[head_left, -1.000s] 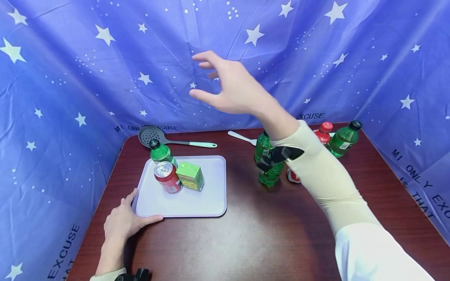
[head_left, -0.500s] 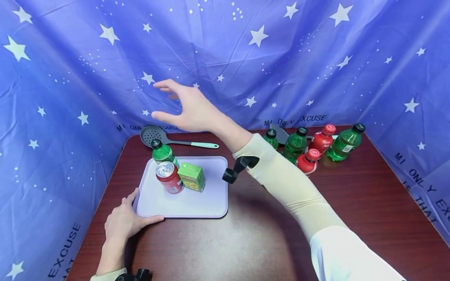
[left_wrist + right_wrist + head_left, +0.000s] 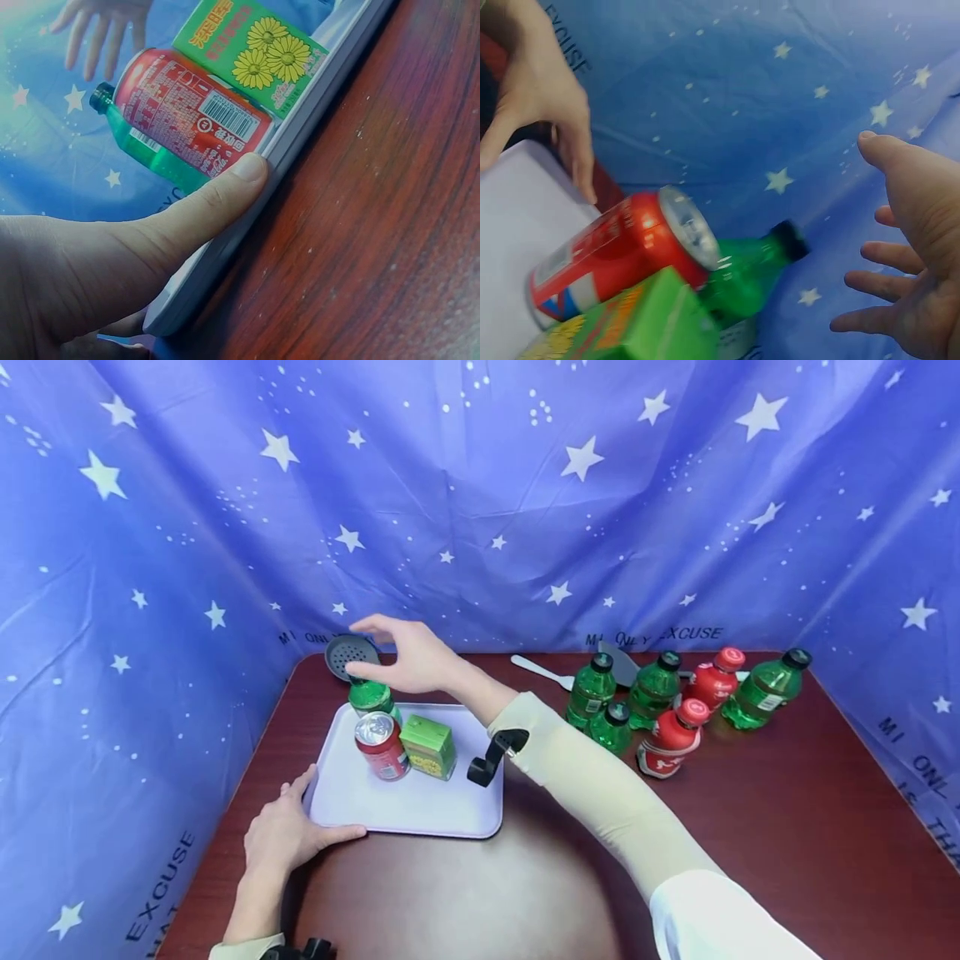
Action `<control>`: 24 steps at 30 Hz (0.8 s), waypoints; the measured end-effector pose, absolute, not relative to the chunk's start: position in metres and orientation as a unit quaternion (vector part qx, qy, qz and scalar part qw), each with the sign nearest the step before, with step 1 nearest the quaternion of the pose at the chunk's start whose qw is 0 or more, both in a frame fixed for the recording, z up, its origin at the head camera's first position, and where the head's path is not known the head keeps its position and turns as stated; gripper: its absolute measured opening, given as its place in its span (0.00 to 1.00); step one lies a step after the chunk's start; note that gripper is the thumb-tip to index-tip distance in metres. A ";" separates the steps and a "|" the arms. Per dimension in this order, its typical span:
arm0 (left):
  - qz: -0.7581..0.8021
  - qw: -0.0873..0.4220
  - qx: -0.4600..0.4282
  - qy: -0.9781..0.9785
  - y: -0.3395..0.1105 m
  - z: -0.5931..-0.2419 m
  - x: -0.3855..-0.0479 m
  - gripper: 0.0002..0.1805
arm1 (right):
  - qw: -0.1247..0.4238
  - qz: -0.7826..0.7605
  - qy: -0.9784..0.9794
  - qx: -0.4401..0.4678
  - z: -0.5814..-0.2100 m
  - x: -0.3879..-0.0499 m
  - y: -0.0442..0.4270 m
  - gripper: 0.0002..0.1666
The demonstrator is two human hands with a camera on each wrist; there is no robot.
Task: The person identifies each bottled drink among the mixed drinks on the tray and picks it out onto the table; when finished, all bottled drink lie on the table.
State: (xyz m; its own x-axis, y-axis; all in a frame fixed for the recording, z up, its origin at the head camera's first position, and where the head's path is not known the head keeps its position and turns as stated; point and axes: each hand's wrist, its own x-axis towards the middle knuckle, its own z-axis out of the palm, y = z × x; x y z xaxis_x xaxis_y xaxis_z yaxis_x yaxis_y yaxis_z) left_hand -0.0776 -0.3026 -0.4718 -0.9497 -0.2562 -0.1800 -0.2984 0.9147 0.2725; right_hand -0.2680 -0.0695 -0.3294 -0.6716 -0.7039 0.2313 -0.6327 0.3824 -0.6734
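My left hand (image 3: 281, 835) spans the near left corner of the pale lilac tray (image 3: 420, 814), its straight thumb along the front rim and its fingers at the left side. On the tray a red soda can (image 3: 381, 750) stands beside a green drink carton (image 3: 429, 750) with yellow flowers. Behind the can is a green plastic bottle (image 3: 370, 695) with a dark cap, partly hidden. My right hand (image 3: 420, 658) hovers around the bottle's top, thumb and fingers spread; the right wrist view shows its fingers (image 3: 885, 285) apart from the bottle, holding nothing.
Several green bottles (image 3: 592, 693) and two red bottles (image 3: 672, 739) stand at the right back. A slotted skimmer (image 3: 348, 652) lies behind the tray, a white-handled utensil (image 3: 536, 670) and a grey turner (image 3: 621, 664) further right. A blue starred curtain (image 3: 480, 510) encloses the table (image 3: 787, 843).
My right hand has moved left and down from high over the table to the green bottle on the tray. My left hand stays at the tray corner. The head view has shifted slightly.
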 end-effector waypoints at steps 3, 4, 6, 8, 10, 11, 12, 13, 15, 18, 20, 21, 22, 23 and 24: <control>0.149 0.068 -0.143 0.976 -0.299 -0.473 -0.078 0.84 | 0.050 -0.380 0.835 -0.395 -0.346 -0.269 -0.071 0.37; 0.149 0.067 -0.144 0.976 -0.299 -0.474 -0.078 0.85 | 0.053 -0.380 0.836 -0.392 -0.351 -0.270 -0.071 0.38; 0.149 0.061 -0.146 0.976 -0.298 -0.474 -0.078 0.84 | 0.058 -0.380 0.837 -0.390 -0.361 -0.271 -0.074 0.38; 0.149 0.051 -0.148 0.976 -0.299 -0.474 -0.078 0.84 | 0.064 -0.382 0.834 -0.392 -0.368 -0.274 -0.079 0.38; 0.148 0.044 -0.149 0.977 -0.300 -0.475 -0.078 0.84 | 0.067 -0.380 0.835 -0.393 -0.375 -0.276 -0.083 0.40; 0.148 0.042 -0.150 0.977 -0.300 -0.475 -0.078 0.84 | 0.067 -0.378 0.836 -0.392 -0.379 -0.277 -0.085 0.40; 0.146 0.041 -0.150 0.977 -0.301 -0.474 -0.078 0.84 | 0.067 -0.375 0.837 -0.393 -0.382 -0.278 -0.087 0.40; 0.146 0.042 -0.150 0.977 -0.301 -0.475 -0.077 0.84 | 0.068 -0.371 0.840 -0.391 -0.385 -0.278 -0.089 0.41; 0.144 0.045 -0.150 0.977 -0.301 -0.475 -0.076 0.85 | 0.070 -0.358 0.846 -0.389 -0.391 -0.278 -0.093 0.42; 0.143 0.045 -0.149 0.977 -0.301 -0.475 -0.075 0.85 | 0.072 -0.330 0.858 -0.386 -0.398 -0.278 -0.097 0.44; 0.144 0.043 -0.148 0.978 -0.301 -0.475 -0.076 0.85 | 0.077 -0.314 0.865 -0.384 -0.400 -0.279 -0.100 0.46; 0.146 0.041 -0.147 0.978 -0.301 -0.475 -0.076 0.85 | 0.079 -0.307 0.868 -0.382 -0.401 -0.279 -0.101 0.48; 0.147 0.039 -0.145 0.978 -0.301 -0.475 -0.077 0.85 | 0.082 -0.300 0.871 -0.379 -0.401 -0.280 -0.102 0.49; 0.147 0.038 -0.145 0.978 -0.301 -0.474 -0.078 0.85 | 0.084 -0.295 0.874 -0.378 -0.401 -0.281 -0.103 0.51; 0.148 0.037 -0.145 0.978 -0.301 -0.473 -0.078 0.85 | 0.086 -0.293 0.875 -0.376 -0.401 -0.282 -0.104 0.52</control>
